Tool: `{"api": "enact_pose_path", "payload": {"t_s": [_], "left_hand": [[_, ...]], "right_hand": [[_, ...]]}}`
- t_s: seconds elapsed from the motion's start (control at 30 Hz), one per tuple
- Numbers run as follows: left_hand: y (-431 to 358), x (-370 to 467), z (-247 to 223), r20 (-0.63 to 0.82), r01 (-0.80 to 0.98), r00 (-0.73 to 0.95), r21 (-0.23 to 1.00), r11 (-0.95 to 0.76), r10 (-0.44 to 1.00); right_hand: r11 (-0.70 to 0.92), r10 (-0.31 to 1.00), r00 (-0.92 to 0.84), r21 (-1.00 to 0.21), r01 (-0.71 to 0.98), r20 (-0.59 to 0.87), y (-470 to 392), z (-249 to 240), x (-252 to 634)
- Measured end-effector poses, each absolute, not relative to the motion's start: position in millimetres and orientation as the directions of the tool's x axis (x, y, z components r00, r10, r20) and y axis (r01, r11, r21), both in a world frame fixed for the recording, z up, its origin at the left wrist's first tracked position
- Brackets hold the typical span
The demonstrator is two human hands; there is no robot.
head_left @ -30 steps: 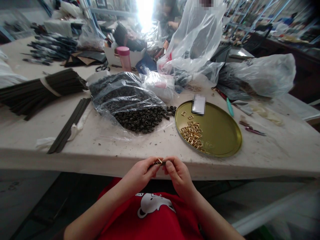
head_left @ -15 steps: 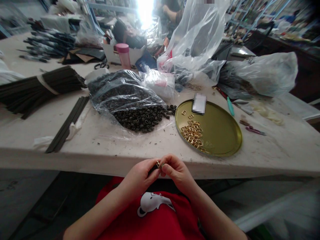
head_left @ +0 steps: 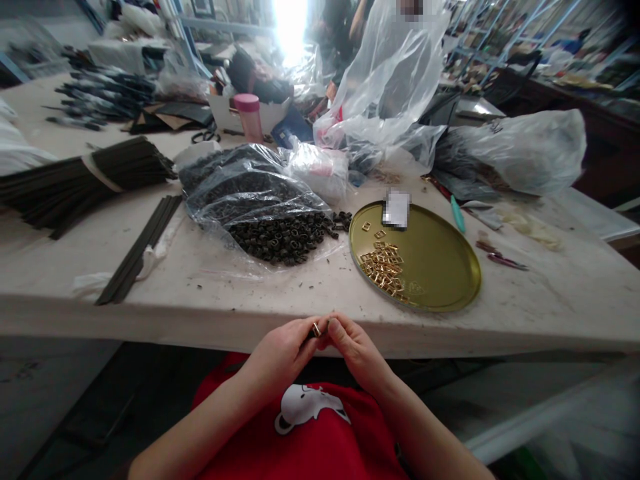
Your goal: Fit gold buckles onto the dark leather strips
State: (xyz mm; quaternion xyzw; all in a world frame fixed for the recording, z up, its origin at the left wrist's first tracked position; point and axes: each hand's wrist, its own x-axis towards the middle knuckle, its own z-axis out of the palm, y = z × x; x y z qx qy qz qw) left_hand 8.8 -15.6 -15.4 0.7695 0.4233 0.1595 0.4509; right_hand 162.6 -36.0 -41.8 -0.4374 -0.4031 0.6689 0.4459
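At the table's front edge my left hand (head_left: 285,343) is closed on a small gold buckle (head_left: 316,329), with something dark beside it between the fingers. My right hand (head_left: 353,343) meets it, thumb and forefinger pinched together; what lies in that pinch is mostly hidden. A round gold tray (head_left: 440,267) stands just beyond, to the right, with a pile of gold rectangular buckles (head_left: 383,270) on its left side. Ahead and to the left, small dark loops (head_left: 280,239) spill out of a clear plastic bag (head_left: 240,180).
Dark strips (head_left: 140,250) and a banded bundle of them (head_left: 85,177) lie at the left. A pink-lidded jar (head_left: 249,120) stands behind the bag. Right of the tray are a teal-handled tool (head_left: 457,213) and small snips (head_left: 505,260). Plastic bags (head_left: 530,150) fill the back right.
My right thumb and fingers have shifted slightly, and the gold buckle shows more clearly in my left hand. The whole view has moved a little. The tray's pile looks the same.
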Motion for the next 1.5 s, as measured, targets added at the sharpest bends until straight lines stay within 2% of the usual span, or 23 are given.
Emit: {"api": "enact_pose_path", "payload": {"t_s": [0.2, 0.43, 0.73, 1.03, 1.2, 1.5], "left_hand": [[-18.6, 9.0, -21.4, -0.117, 0.518, 0.598, 0.811, -0.272, 0.793], [-19.3, 9.1, -26.5, -0.113, 0.571, 0.608, 0.750, -0.334, 0.786], [-14.1, 7.4, -40.3, -0.119, 0.656, 0.636, 0.604, -0.453, 0.762], [-15.2, 11.5, -36.7, -0.128, 0.679, 0.652, 0.539, -0.499, 0.748], [-16.0, 12.8, -33.5, -0.106, 0.691, 0.615, 0.549, -0.470, 0.782], [-16.4, 13.3, -32.2, -0.127, 0.691, 0.582, 0.598, -0.406, 0.803]], "right_hand": [[-0.328, 0.936, -0.244, -0.879, -0.346, -0.253, -38.4, -49.7, 160.7], [-0.398, 0.912, -0.254, -0.838, -0.373, -0.321, -39.4, -51.4, 164.6], [-0.464, 0.886, -0.258, -0.749, -0.472, -0.386, -35.4, -54.8, 162.7], [-0.443, 0.896, -0.185, -0.783, -0.437, -0.403, -37.4, -59.8, 159.4], [-0.406, 0.908, -0.104, -0.787, -0.465, -0.407, -38.7, -62.8, 156.3], [-0.370, 0.919, -0.081, -0.775, -0.512, -0.385, -42.8, -62.6, 154.9]]}}
